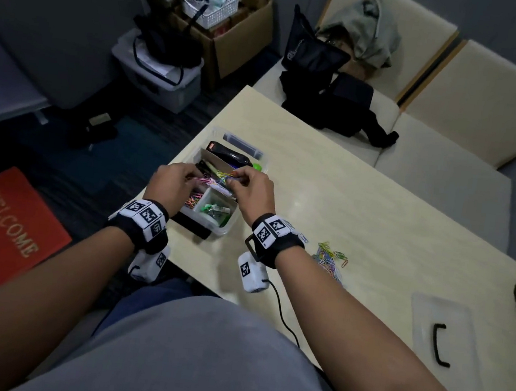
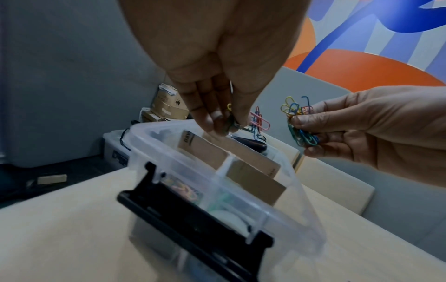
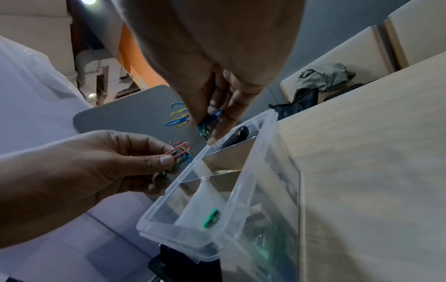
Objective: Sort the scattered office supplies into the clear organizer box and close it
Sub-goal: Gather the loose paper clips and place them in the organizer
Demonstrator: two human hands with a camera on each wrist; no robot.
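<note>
The clear organizer box (image 1: 225, 231) stands open near the table's left edge, with cardboard dividers inside. My left hand (image 1: 184, 179) and right hand (image 1: 235, 181) hover over its middle, and each pinches a tangled bunch of coloured paper clips. The left wrist view shows my left hand (image 2: 226, 124) pinching the clips (image 2: 259, 122), and my right hand (image 2: 298, 131) gripping a second bunch (image 2: 293, 110). In the right wrist view my right hand (image 3: 208, 129) holds blue clips (image 3: 214, 117) above the box rim (image 3: 241, 183). A loose pile of paper clips (image 1: 330, 259) lies on the table to the right.
The clear lid (image 1: 446, 342) with a black handle lies at the table's near right. Inside the box are a black stapler (image 1: 233, 156), paper clips (image 1: 196, 199) and green binder clips (image 1: 215, 211). Black bags (image 1: 326, 103) sit on the bench beyond the table.
</note>
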